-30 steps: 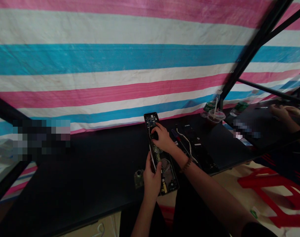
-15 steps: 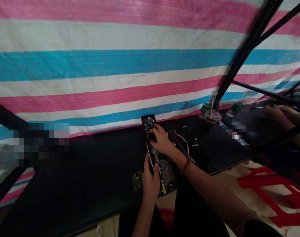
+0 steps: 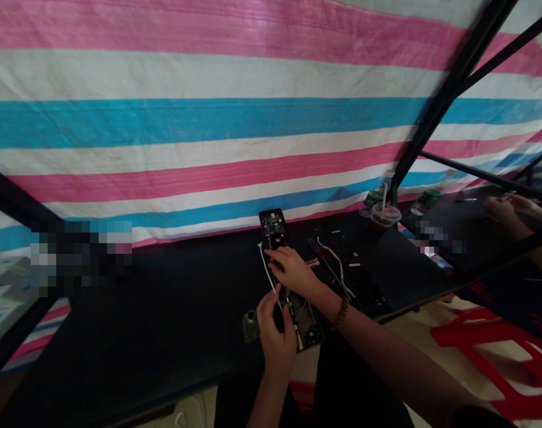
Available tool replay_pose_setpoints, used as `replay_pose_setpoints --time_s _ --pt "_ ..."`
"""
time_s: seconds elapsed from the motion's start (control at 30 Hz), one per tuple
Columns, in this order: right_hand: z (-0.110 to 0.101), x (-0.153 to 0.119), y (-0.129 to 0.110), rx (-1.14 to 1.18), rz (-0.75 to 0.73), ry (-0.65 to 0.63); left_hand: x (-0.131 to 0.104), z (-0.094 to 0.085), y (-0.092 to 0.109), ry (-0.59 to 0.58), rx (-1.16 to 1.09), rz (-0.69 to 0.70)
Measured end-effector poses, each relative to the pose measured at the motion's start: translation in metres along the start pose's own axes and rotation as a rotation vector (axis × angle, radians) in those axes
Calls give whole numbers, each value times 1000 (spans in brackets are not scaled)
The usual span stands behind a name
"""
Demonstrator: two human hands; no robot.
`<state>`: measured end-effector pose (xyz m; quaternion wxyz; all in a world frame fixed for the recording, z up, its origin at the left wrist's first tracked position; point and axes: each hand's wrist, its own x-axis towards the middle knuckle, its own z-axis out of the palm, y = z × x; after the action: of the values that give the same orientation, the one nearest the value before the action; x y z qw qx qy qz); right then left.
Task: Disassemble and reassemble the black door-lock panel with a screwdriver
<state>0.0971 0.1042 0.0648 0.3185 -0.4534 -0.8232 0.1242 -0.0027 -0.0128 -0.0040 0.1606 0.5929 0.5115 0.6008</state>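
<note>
Item: opened device panel (image 3: 289, 279), long and narrow, black, its circuit boards and fittings exposed. It lies flat on the black table (image 3: 164, 309), near end at the table's near edge in front of you, far end pointing away and slightly left toward the tarp. That near-to-far line is its long axis.

Your left hand (image 3: 275, 327): at the panel's near end, fingers closed on the near end of a white cable (image 3: 267, 268). The cable runs up the panel's left side, its free end lying off the panel's left edge, farther out.

Your right hand (image 3: 293, 270): farther along the same axis, resting on the panel's middle, fingers curled down onto the parts; whether it pinches anything I cannot tell. It is the hand nearer the far circuit board. A bead bracelet (image 3: 341, 314) sits on its wrist.

Just left of your left hand: a small metal fitting (image 3: 250, 321).

Right of the panel: a red-handled screwdriver (image 3: 324, 255), a second white cable (image 3: 336, 258) and another dark panel (image 3: 360, 279).

Far right: a lidded drink cup with straw (image 3: 384, 215) and bottles.

Room: striped pink, white and blue tarp (image 3: 208, 119) behind the table, black frame posts (image 3: 449, 89), a red plastic stool (image 3: 489, 351) on the floor at right, another person's hands (image 3: 507, 208) at the next table.
</note>
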Motion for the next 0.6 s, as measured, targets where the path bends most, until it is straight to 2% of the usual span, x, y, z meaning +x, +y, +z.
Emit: replay_pose_setpoints --time_s 0.13,0.23,0.43,0.6 --pt "-6 10 6 90 -18 107 1 -1 1 -43 31 31" --pt "-14 18 8 151 65 163 2 0 0 -66 54 -13" --pt "-26 31 9 211 260 204 4 -1 1 -107 62 -45" --pt "-31 36 6 32 343 138 3 -1 0 -93 57 -40"
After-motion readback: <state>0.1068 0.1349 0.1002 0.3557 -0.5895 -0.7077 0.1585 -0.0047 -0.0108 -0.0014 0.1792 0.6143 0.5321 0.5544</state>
